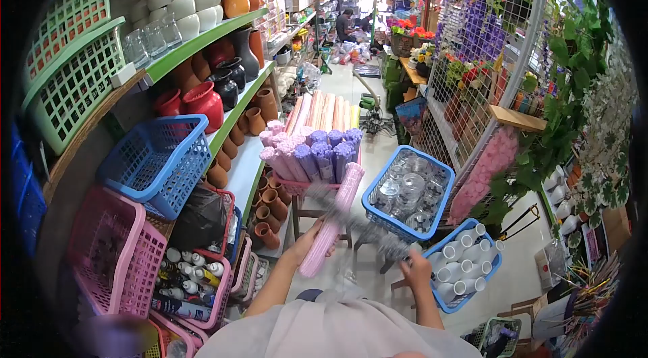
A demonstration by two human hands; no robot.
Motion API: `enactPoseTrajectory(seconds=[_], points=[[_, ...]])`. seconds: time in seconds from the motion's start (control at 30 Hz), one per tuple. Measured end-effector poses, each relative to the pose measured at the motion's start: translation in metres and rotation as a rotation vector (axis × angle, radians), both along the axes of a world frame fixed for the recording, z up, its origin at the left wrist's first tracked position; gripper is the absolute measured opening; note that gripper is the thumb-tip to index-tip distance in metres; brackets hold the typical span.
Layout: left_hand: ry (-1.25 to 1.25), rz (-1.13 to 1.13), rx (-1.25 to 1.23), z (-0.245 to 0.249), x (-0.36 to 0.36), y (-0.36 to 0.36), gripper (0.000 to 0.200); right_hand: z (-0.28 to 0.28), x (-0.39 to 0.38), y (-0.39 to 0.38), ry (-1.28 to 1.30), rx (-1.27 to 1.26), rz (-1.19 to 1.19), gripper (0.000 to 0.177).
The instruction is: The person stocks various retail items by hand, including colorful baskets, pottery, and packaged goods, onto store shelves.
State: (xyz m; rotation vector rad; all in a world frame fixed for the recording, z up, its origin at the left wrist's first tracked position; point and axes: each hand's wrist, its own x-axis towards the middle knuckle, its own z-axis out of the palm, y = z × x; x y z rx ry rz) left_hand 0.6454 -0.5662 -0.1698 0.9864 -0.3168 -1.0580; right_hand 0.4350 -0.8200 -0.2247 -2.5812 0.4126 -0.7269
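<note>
My left hand (312, 244) is closed around a long pink bundle of pipe cleaners (331, 230), tilted with its top leaning right. In my right hand (416, 268), the fist grips one end of a long grey fluffy duster-like thing (381, 238), smeared by motion. It overlaps the pink bundle in this view, and I cannot tell exactly what it is. Just ahead stands a pink basket (307, 186) packed with upright purple bundles (324, 155) and pink bundles (283, 155), with paler ones behind. To its right, a blue basket (368, 206) holds clear glass or plastic vessels.
Another blue basket (496, 265) with white cups is at the right. Left shelves (233, 20) carry bowls, vases and pots; a blue basket (155, 189) and pink basket (115, 250) jut out there. A wire rack (466, 74) with flowers lines the right. People (345, 24) are far down the aisle.
</note>
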Motion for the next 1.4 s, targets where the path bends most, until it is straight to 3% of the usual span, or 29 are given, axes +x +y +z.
enactPoseTrajectory(seconds=[0.07, 0.17, 0.2, 0.23, 0.3, 0.33, 0.37, 0.47, 0.5, 0.57, 0.63, 0.7, 0.73, 0.77, 0.83, 0.87, 0.9, 0.97, 1.03, 1.1, 1.17, 1.2, 1.23, 1.3, 1.33, 1.4], points=[[0.089, -0.026, -0.094, -0.023, 0.006, 0.003, 0.045, 0.003, 0.01, -0.002, -0.024, 0.155, -0.328, 0.032], [0.081, -0.033, -0.008, -0.031, 0.014, 0.006, 0.046, 0.016, 0.014, 0.004, -0.074, 0.309, -0.333, 0.031], [0.101, -0.04, 0.019, -0.03, 0.017, 0.006, 0.045, 0.011, 0.013, 0.006, -0.121, 0.152, -0.227, 0.031], [0.122, -0.046, 0.047, -0.03, 0.019, 0.005, 0.048, 0.009, 0.01, 0.005, -0.124, 0.148, -0.232, 0.031], [0.057, 0.028, 0.136, -0.026, 0.015, 0.001, 0.047, 0.01, 0.004, 0.005, -0.112, -0.021, 0.184, 0.032], [-0.003, 0.107, 0.229, -0.024, 0.012, 0.0, 0.046, 0.01, 0.0, 0.0, 0.086, -0.103, 0.195, 0.036], [0.002, 0.104, 0.23, -0.027, 0.011, -0.002, 0.046, 0.006, -0.003, -0.005, 0.091, -0.102, 0.193, 0.036], [-0.047, 0.031, 0.065, -0.024, 0.007, -0.01, 0.047, -0.025, 0.002, -0.019, -0.066, 0.13, -0.182, 0.037], [-0.049, 0.03, 0.063, -0.017, 0.005, -0.01, 0.047, -0.018, 0.003, -0.018, -0.068, 0.128, -0.183, 0.037], [-0.041, 0.025, 0.067, -0.009, 0.003, -0.011, 0.049, 0.002, 0.005, -0.015, -0.007, 0.322, -0.441, 0.036], [-0.036, 0.002, 0.024, -0.013, 0.007, -0.014, 0.049, 0.004, 0.001, -0.01, -0.001, 0.29, -0.442, 0.035], [-0.029, -0.019, -0.018, -0.031, 0.014, -0.016, 0.049, 0.008, -0.008, -0.001, -0.061, 0.133, -0.099, 0.034], [-0.169, 0.038, 0.039, -0.045, 0.017, -0.018, 0.049, 0.003, -0.009, -0.005, -0.063, 0.025, 0.042, 0.032], [-0.309, 0.097, 0.097, -0.06, 0.02, -0.018, 0.049, 0.0, -0.01, -0.011, -0.061, 0.025, 0.042, 0.032], [-0.17, 0.079, 0.149, -0.064, 0.022, -0.019, 0.045, 0.0, -0.01, -0.019, 0.107, -0.078, 0.088, 0.035], [-0.035, 0.061, 0.2, -0.065, 0.022, -0.019, 0.042, -0.009, -0.008, -0.022, -0.079, -0.045, -0.008, 0.031], [-0.037, 0.062, 0.2, -0.053, 0.017, -0.019, 0.042, -0.007, -0.005, -0.023, -0.081, -0.044, -0.007, 0.031], [-0.079, 0.018, 0.056, -0.017, -0.001, -0.019, 0.048, 0.007, 0.004, -0.023, -0.039, 0.216, -0.421, 0.029], [-0.138, 0.068, 0.104, -0.014, -0.005, -0.021, 0.049, 0.017, 0.005, -0.019, -0.088, 0.258, -0.455, 0.03], [-0.199, 0.11, 0.151, -0.019, -0.002, -0.023, 0.051, 0.002, 0.002, -0.022, -0.169, 0.112, -0.262, 0.031], [0.038, 0.049, 0.17, -0.033, 0.009, -0.022, 0.052, 0.011, -0.006, -0.015, -0.181, 0.109, -0.133, 0.032], [-0.359, 0.145, 0.063, -0.008, -0.002, -0.024, 0.05, 0.014, -0.008, -0.018, -0.065, -0.022, 0.013, 0.032], [-0.184, 0.072, -0.115, -0.013, 0.001, -0.029, 0.048, 0.017, -0.01, -0.02, 0.052, -0.154, 0.157, 0.033], [-0.173, 0.152, 0.017, -0.03, 0.007, -0.033, 0.046, 0.011, -0.011, -0.025, 0.079, -0.117, 0.146, 0.033], [0.104, -0.033, 0.077, -0.036, 0.015, -0.03, 0.045, 0.002, -0.008, -0.027, 0.014, -0.001, -0.036, 0.033], [0.035, -0.013, 0.008, -0.035, 0.008, -0.037, 0.046, 0.001, -0.006, -0.031, 0.007, 0.212, -0.365, 0.033]])
